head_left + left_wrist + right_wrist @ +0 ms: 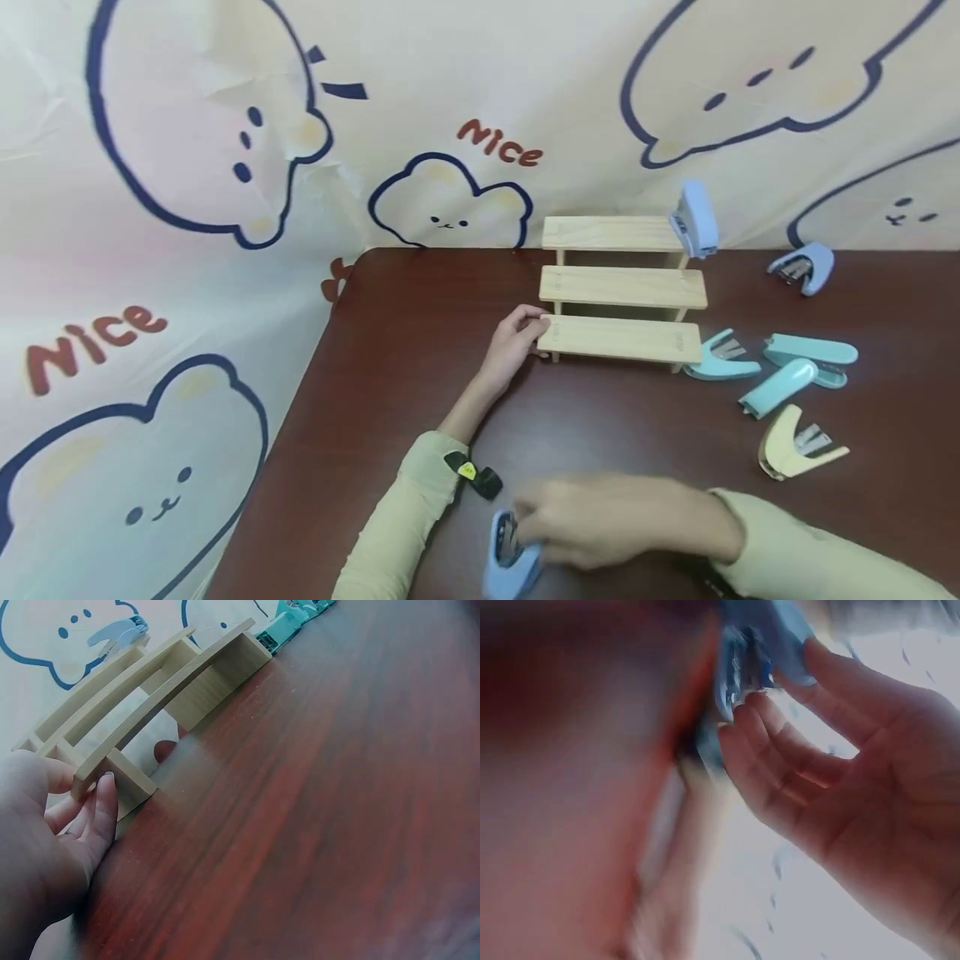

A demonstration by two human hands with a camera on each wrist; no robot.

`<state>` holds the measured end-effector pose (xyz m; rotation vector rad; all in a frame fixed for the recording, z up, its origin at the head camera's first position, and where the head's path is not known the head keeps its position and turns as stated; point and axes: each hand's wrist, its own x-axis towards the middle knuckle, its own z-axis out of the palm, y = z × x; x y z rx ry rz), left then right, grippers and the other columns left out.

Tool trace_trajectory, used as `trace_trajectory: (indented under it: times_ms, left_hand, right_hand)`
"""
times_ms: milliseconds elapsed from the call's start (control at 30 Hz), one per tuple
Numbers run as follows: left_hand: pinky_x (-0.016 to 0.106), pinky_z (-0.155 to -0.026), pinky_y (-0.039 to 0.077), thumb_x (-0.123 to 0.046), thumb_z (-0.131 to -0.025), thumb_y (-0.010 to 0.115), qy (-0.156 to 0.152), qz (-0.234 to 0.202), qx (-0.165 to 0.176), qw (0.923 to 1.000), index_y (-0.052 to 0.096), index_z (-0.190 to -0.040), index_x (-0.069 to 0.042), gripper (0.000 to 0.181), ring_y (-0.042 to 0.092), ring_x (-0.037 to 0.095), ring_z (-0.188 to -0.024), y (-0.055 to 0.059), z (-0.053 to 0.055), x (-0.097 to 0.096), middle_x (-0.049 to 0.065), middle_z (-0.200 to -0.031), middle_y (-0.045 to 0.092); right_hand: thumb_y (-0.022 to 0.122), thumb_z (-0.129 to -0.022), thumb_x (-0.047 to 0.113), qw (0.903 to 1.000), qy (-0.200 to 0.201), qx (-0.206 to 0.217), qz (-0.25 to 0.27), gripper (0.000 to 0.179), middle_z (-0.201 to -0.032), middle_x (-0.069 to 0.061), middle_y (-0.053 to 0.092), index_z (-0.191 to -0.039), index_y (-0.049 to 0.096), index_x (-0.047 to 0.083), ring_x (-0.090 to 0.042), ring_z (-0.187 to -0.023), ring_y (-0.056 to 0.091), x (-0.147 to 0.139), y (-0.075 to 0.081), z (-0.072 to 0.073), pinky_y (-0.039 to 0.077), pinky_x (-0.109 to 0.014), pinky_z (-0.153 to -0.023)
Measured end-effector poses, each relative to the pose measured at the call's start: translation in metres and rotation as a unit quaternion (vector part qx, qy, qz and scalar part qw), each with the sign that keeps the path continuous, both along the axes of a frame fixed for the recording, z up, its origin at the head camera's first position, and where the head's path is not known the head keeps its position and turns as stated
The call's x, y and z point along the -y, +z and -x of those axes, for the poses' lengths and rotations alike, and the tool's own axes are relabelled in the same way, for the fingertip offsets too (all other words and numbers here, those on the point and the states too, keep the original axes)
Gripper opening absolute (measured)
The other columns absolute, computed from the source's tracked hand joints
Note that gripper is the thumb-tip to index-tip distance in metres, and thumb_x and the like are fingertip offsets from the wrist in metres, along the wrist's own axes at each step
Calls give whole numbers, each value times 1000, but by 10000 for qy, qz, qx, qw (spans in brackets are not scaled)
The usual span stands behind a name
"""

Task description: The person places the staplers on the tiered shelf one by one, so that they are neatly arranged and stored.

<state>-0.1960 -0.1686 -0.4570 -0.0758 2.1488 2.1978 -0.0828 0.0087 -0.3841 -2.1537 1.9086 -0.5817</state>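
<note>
A light wooden three-tier rack (622, 287) stands near the back of the table. My left hand (513, 342) pinches the left end of its lowest shelf (161, 694), thumb on top and fingers underneath. Close to the front, my right hand (600, 517), blurred, is at a blue stapler (512, 558) with its two arms spread apart. In the right wrist view the thumb and index finger pinch the end of one arm of this blue stapler (776, 637), while the other fingers reach towards its second arm. Another blue stapler (696, 218) stands on the rack's top shelf, at the right end.
Right of the rack lie several teal staplers (780, 389), one right against the lowest shelf. A cream stapler (780, 446) lies spread apart in front of them, and a blue one (820, 268) sits behind. A patterned cloth (450, 83) hangs behind the brown table (360, 358).
</note>
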Motion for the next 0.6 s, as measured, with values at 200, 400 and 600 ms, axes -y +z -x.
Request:
trace_trajectory:
  times_ms: [200, 400, 600]
  left_hand:
    - [23, -66, 56, -13, -101, 63, 284, 289, 25, 9992, 65, -115, 4, 22, 61, 12, -75, 0, -1, 1, 5, -95, 67]
    - [23, -71, 55, -11, -102, 58, 216, 443, -32, 9988, 65, -116, 5, 22, 60, 12, -82, 0, -1, 2, 8, -99, 68]
    - [26, -63, 59, -12, -103, 60, 40, 113, 2, 9999, 62, -117, 6, 23, 60, 13, -77, -2, 2, -7, 6, -97, 63]
  right_hand:
    - [68, -100, 13, 9714, -1194, 1929, 698, 7, -115, 4, 62, -104, 65, 20, -11, -105, 60, -24, 35, 64, 55, -29, -94]
    - [59, -105, 5, 8427, -2586, 4458, 1558, 7, -120, -13, 65, -111, 63, 4, -26, -106, 70, -54, 51, 122, 60, -40, -95]
    - [56, -105, 2, 7223, -3198, 5077, 3440, 9, -116, -16, 66, -109, 63, -2, -23, -103, 73, -74, 71, 155, 60, -37, -93]
